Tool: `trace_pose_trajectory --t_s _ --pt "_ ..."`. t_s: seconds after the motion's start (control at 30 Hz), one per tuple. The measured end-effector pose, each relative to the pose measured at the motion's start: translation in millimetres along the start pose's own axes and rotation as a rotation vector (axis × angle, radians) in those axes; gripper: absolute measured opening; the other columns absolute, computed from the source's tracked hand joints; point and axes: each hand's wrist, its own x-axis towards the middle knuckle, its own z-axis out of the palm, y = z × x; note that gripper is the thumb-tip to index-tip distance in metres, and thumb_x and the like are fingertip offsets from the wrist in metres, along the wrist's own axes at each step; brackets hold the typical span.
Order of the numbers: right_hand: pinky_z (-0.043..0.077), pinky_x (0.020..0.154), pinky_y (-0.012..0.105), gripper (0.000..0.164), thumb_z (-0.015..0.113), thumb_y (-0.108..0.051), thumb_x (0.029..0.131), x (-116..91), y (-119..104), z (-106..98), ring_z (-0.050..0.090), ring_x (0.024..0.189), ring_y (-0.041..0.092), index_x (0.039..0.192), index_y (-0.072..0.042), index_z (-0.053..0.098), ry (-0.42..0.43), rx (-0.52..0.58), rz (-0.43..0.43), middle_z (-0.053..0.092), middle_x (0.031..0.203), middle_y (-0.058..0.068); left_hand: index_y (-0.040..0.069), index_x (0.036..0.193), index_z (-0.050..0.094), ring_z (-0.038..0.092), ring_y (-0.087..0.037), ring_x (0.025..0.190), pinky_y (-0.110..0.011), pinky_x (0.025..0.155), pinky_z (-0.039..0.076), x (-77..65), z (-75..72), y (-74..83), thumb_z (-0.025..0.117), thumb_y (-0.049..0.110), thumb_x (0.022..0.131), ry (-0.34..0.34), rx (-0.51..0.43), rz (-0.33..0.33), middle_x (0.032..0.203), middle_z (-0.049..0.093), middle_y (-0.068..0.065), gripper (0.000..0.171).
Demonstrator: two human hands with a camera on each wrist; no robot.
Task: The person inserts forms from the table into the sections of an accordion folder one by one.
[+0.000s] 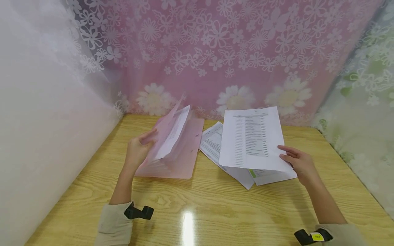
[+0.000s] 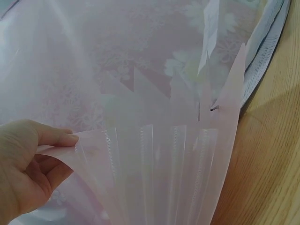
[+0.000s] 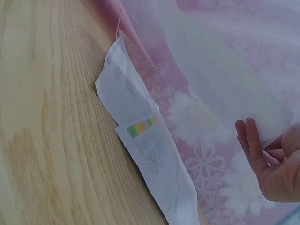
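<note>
On the left, a pink plastic folder (image 1: pixel 192 150) with clear inner pockets stands partly open. My left hand (image 1: pixel 137 152) pinches its raised cover between thumb and fingers, as the left wrist view shows up close with the welded pocket edges (image 2: pixel 176 159). A white printed page (image 1: pixel 175 133) sits inside the folder. With its thumb and fingers, my right hand (image 1: pixel 300 164) holds a printed sheet (image 1: pixel 252 136) by its lower right edge, lifted over other papers. Beneath lie a printed sheet (image 1: pixel 212 140) and another paper with a green mark (image 1: pixel 271 176).
The wooden table (image 1: pixel 172 205) runs to a pink flowered curtain (image 1: pixel 197 68) at the back. A white wall (image 1: pixel 46 102) borders the left side, and a pale patterned curtain (image 1: pixel 363 119) the right. A black wrist camera (image 1: pixel 140 211) sits on the left sleeve.
</note>
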Motion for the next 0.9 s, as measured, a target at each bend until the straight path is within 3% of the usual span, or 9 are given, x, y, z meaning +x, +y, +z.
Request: trace_pose_trajectory --t_s 0.07,0.13,0.37,0.53,0.63,0.73,0.83,0.9 --pt "0.050 0.064 0.021 0.030 0.065 -0.012 0.086 1.4 -2.1 5.0 0.058 0.082 0.002 0.115 -0.018 0.066 -0.001 0.004 -0.008 0.057 0.098 -0.017 0.007 0.117 0.064 0.051 -0.020 0.079 -0.020 0.037 0.025 -0.5 -0.3 0.4 0.062 -0.004 0.080 0.000 -0.011 -0.006 0.119 0.058 -0.010 0.038" --pt "0.050 0.064 0.021 0.030 0.065 -0.011 0.086 2.7 -3.7 9.4 0.059 0.081 0.003 0.115 -0.017 0.066 -0.003 0.021 -0.012 0.059 0.096 -0.017 0.007 0.117 0.063 0.052 -0.022 0.080 -0.019 0.037 0.025 -0.8 -0.4 0.7 0.062 -0.004 0.080 0.001 -0.018 -0.005 0.119 0.058 -0.010 0.039" --pt "0.050 0.066 0.021 0.036 0.065 -0.012 0.086 5.0 -7.3 22.9 0.059 0.084 0.004 0.122 -0.011 0.060 -0.029 0.010 -0.031 0.057 0.100 -0.014 0.007 0.116 0.064 0.039 -0.015 0.055 -0.019 0.036 0.025 -1.1 0.2 1.0 0.063 -0.004 0.079 0.017 0.007 0.006 0.118 0.058 -0.011 0.039" --pt "0.050 0.066 0.023 0.038 0.063 -0.011 0.087 7.1 -9.8 32.5 0.061 0.082 0.006 0.125 -0.010 0.058 -0.039 0.016 -0.013 0.061 0.097 -0.012 0.007 0.116 0.064 0.040 -0.009 0.054 -0.019 0.036 0.025 -1.5 1.0 1.3 0.064 -0.004 0.079 0.022 0.018 0.013 0.118 0.058 -0.013 0.038" --pt "0.051 0.066 0.023 0.041 0.062 -0.010 0.088 8.4 -10.0 38.7 0.061 0.082 0.007 0.128 -0.006 0.053 -0.053 0.016 -0.016 0.062 0.098 -0.011 0.007 0.116 0.064 0.032 -0.006 0.046 -0.019 0.034 0.025 -1.9 1.2 1.2 0.065 -0.003 0.080 0.015 0.004 0.007 0.118 0.058 -0.014 0.038" --pt "0.050 0.067 0.023 0.044 0.061 -0.010 0.089 9.5 -9.7 44.5 0.061 0.082 0.008 0.130 -0.003 0.050 -0.060 -0.004 -0.024 0.060 0.101 -0.009 0.007 0.116 0.064 0.032 -0.008 0.044 -0.019 0.034 0.024 -2.0 1.4 1.4 0.065 -0.003 0.080 0.012 -0.004 0.007 0.118 0.058 -0.014 0.037" --pt "0.050 0.069 0.022 0.046 0.061 -0.012 0.089 10.8 -9.8 50.0 0.061 0.084 0.006 0.132 -0.002 0.049 -0.051 -0.038 -0.023 0.057 0.110 -0.002 0.006 0.116 0.064 0.048 -0.014 0.063 -0.019 0.035 0.025 -1.5 2.2 1.3 0.065 -0.003 0.080 0.019 0.003 0.016 0.117 0.058 -0.013 0.037" --pt "0.050 0.070 0.022 0.048 0.061 -0.012 0.089 11.9 -10.0 54.0 0.060 0.085 0.005 0.133 -0.001 0.046 -0.045 -0.071 -0.023 0.054 0.119 0.006 0.006 0.116 0.064 0.051 -0.018 0.073 -0.020 0.036 0.025 -1.3 2.9 1.3 0.066 -0.003 0.079 0.022 0.008 0.019 0.117 0.059 -0.013 0.037"
